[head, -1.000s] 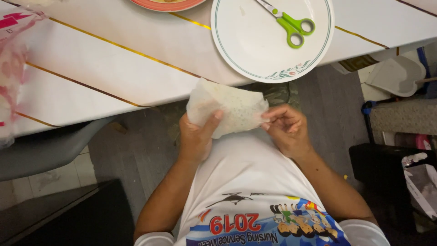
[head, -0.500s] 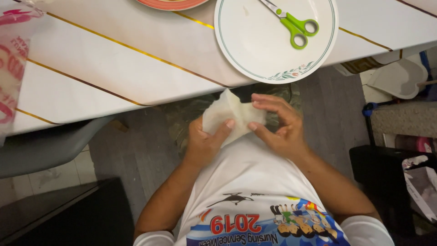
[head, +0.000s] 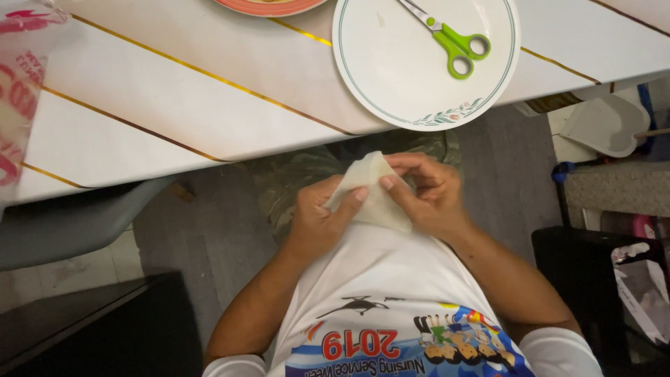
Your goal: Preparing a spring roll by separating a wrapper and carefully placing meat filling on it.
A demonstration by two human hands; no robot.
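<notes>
Both of my hands hold a thin, pale, folded wrapper sheet (head: 370, 187) over my lap, just below the table's edge. My left hand (head: 317, 220) grips its left side with the thumb on top. My right hand (head: 429, 192) pinches the right side and top fold. On the table above stands a white plate (head: 391, 77) with a green line at its rim. A pair of green-handled scissors (head: 453, 47) lies on it.
A white table (head: 174, 105) with thin gold lines fills the top. An orange-rimmed plate (head: 269, 5) is cut off at the top edge. A clear bag with pink print (head: 17, 91) sits far left. A white dustpan (head: 606, 124) and dark furniture (head: 593, 279) stand at the right.
The wrapper was spread wide between my hands and is now folded smaller into a narrow pointed shape. My hands have drawn closer together and lower, toward my body.
</notes>
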